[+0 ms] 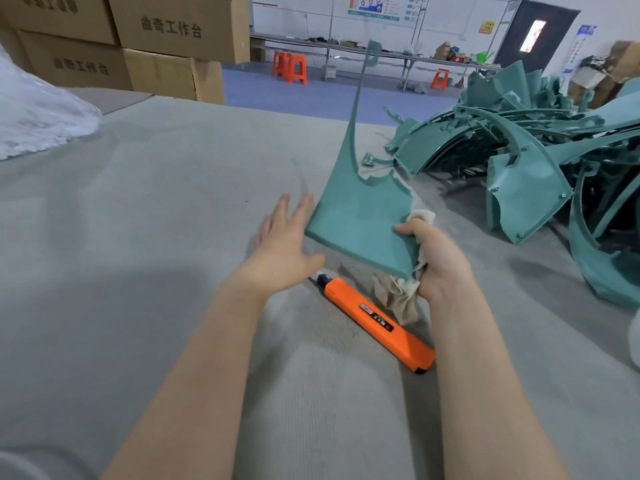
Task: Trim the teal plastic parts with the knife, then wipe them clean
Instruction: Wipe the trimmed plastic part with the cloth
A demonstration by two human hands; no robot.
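Far left of the knife [377, 323], at the back: crinkled clear plastic wrap [34, 116] and stacked cardboard boxes [156, 39]. The tabletop [156, 220] wears a grey felt-like cover, which looks grippy and kind to plastic.

Just up-left of the knife: left hand [284, 251], fingers [284, 207] straight and spread, holding nothing. Fingertips are just beside the part's left edge; I cannot tell if they touch.

Directly above the knife: teal part [360, 216], lifted off the tabletop and tilted. It has a broad flat panel low down and a long thin arm rising from it.

- Judged light, thin-walled and fairly stiff in the panel, whippy in the arm.
- The torn-looking inner edge may be sharp.
- Best held by the panel, never the arm.

Right of the knife's tip: right hand [436, 261], fingers curled round the panel's near corner with a pale rag [398, 292] bunched in the same grip.

Far right of the knife: a tangled pile of teal parts [526, 161], likely to snag.

Beyond: blue floor, orange stools [291, 67], long benches.
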